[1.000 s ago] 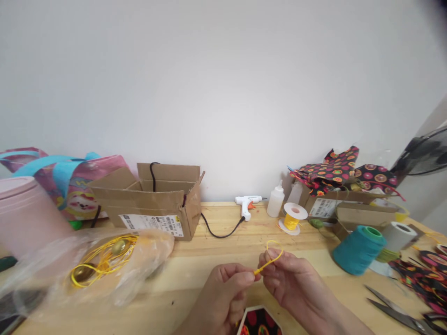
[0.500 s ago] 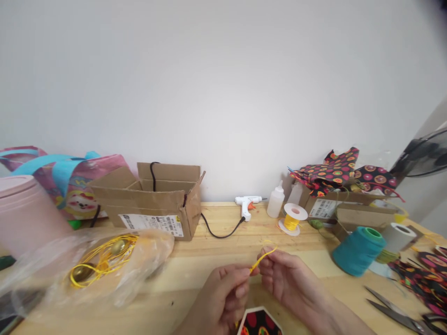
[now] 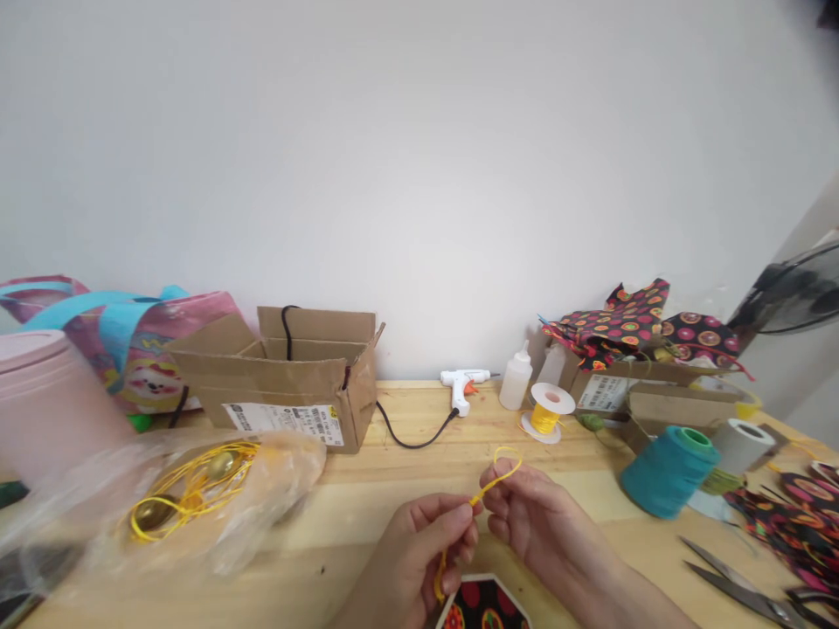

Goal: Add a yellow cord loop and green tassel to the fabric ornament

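A thin yellow cord [image 3: 496, 480] runs between my two hands, its upper part bent into a small loop. My left hand [image 3: 426, 542] pinches it between thumb and index finger, and more of the cord hangs below that grip. Thumb and fingers of my right hand [image 3: 534, 515] are closed on the cord near the loop. Just under the hands, at the bottom edge, lies a white-rimmed octagonal piece [image 3: 485, 604] covered in black patterned fabric. Its lower part is cut off by the frame.
Scissors [image 3: 740, 590] lie open at right, near a teal thread cone [image 3: 669, 472] and patterned fabric [image 3: 786, 533]. Behind are a yellow cord spool [image 3: 545, 419], a squeeze bottle [image 3: 516, 380], a glue gun [image 3: 461, 389] and a cardboard box [image 3: 294, 384]. A plastic bag [image 3: 275, 489] lies left.
The cord's free end now arches in a clearer loop above my right fingers. More cord shows below my left hand. Both hands stay in nearly the same place.
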### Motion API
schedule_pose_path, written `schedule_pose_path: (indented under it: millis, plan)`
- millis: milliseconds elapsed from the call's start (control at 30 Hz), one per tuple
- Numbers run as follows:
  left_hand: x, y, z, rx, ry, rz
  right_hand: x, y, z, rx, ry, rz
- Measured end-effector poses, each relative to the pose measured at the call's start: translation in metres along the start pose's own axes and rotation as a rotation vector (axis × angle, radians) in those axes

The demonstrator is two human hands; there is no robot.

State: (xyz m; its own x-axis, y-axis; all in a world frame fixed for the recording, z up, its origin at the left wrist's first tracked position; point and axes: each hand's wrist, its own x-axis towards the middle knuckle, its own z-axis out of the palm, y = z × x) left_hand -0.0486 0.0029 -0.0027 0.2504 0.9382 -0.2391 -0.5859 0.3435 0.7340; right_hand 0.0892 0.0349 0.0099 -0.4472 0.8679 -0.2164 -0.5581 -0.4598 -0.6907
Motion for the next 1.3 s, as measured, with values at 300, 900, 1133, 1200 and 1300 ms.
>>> schedule_pose_path:
  millis: [300,900,1133,1200,1300]
  plan:
    - [-0.002,0.000,0.001,-0.033,-0.005,-0.063,0.003,0.004,-0.004,-0.070,-0.042,-0.018]
    - [-0.008,0.006,0.009,0.841,0.277,0.356,-0.023,-0.015,0.013,-1.659,-0.065,-0.538]
    - [-0.010,0.006,0.006,1.079,0.293,0.541,-0.014,-0.006,0.009,-1.549,-0.046,-0.625]
    - [-0.011,0.007,0.005,1.147,0.307,0.592,-0.014,-0.005,0.010,-1.548,-0.044,-0.631]
    - [-0.012,0.008,0.005,1.235,0.310,0.637,-0.015,-0.004,0.010,-1.566,-0.025,-0.636]
